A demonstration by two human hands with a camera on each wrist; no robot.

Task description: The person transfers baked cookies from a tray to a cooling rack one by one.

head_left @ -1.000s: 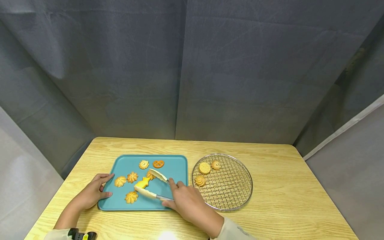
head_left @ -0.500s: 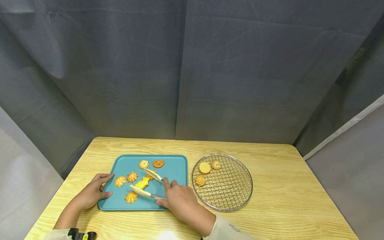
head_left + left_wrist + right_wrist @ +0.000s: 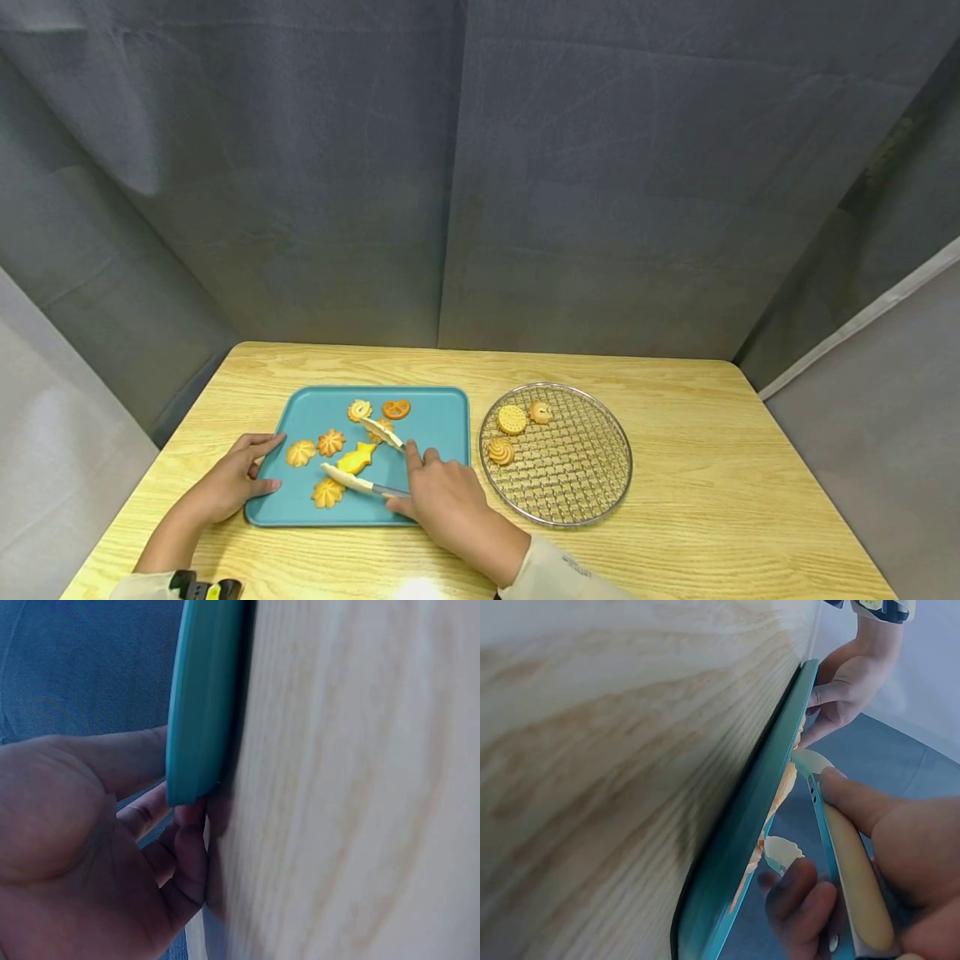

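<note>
My left hand (image 3: 228,483) grips the left edge of the teal tray (image 3: 438,433). In the left wrist view the thumb lies over the rim (image 3: 202,697) and other fingers curl below it. My right hand (image 3: 448,502) holds cream-tipped tongs (image 3: 351,478), their arms spread. Between the tips lies a yellow fish-shaped cookie (image 3: 356,458), flat on the tray. The near tip overlaps the top of a flower-shaped cookie (image 3: 327,494); the far tip partly covers another cookie (image 3: 386,433). In the right wrist view the tongs' tips (image 3: 782,853) are down by the cookies.
Also on the tray are a pretzel (image 3: 396,409), a round fluted cookie (image 3: 359,410) and two flower-shaped cookies (image 3: 301,453). To its right, a round wire rack (image 3: 577,475) bears a dotted round cookie (image 3: 512,420), a swirl cookie (image 3: 501,452) and a small face-like cookie (image 3: 539,412).
My right hand and the tongs have shifted left along the tray, so the tips now stand on either side of the fish-shaped cookie. The left hand has stayed in place.
</note>
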